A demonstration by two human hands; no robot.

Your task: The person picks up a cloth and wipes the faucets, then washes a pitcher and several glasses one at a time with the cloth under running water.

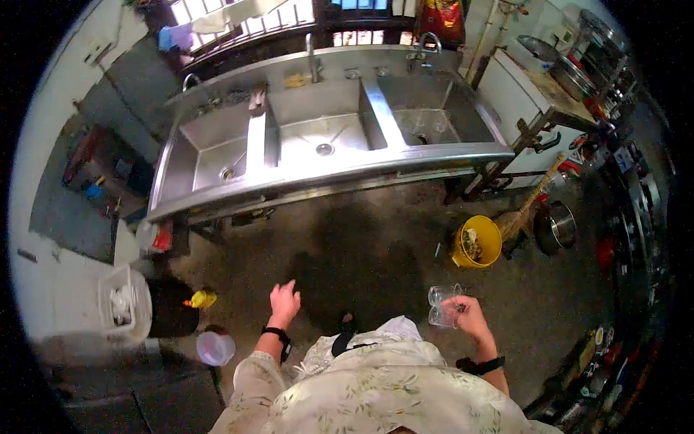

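Two clear drinking glasses (pixel 442 295) are gripped side by side in my right hand (pixel 466 315), low in front of me at the right. My fingers close round their near side and partly hide them. My left hand (pixel 285 302) hangs above the floor with its fingers apart and nothing in it. Ahead stands a steel sink (pixel 325 172) with three basins, out of reach of both hands. A few clear glasses (pixel 426 123) seem to stand in the right basin, too faint to make out well.
A yellow bucket (pixel 491 242) with scraps inside stands on the floor at right, beside a straw broom (pixel 515 220) and a metal pot (pixel 555 228). On the left are a yellow bottle (pixel 204 299), a white tub (pixel 215 349) and a white basket (pixel 148 307). Crowded shelving lines the far right.
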